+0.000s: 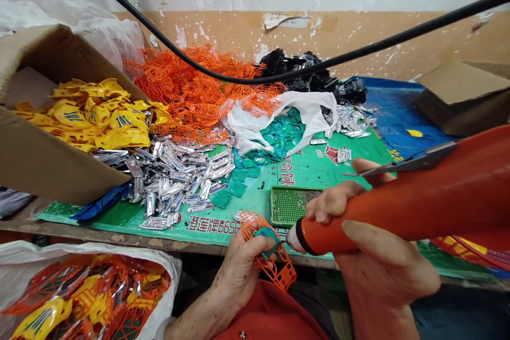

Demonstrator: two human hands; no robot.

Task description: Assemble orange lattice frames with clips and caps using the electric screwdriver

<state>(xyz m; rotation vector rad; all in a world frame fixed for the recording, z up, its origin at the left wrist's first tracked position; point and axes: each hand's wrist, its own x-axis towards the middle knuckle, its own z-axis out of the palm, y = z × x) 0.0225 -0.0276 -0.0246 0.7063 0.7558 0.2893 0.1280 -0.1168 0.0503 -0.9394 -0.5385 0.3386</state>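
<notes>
orange plastic lattice [271, 265] pinched in left fingers [253, 241], right fingers [332, 201] curled round a red tool [398, 212], black cable [279, 78] overhead

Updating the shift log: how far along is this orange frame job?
Done, it seems: the white sack holds orange frames joined with yellow and silver parts. In hand: the left hand holds an orange frame with a teal piece, the right hand an orange tool beside it. Left: loose orange lattice, yellow pieces, silver pieces and teal pieces.
</notes>
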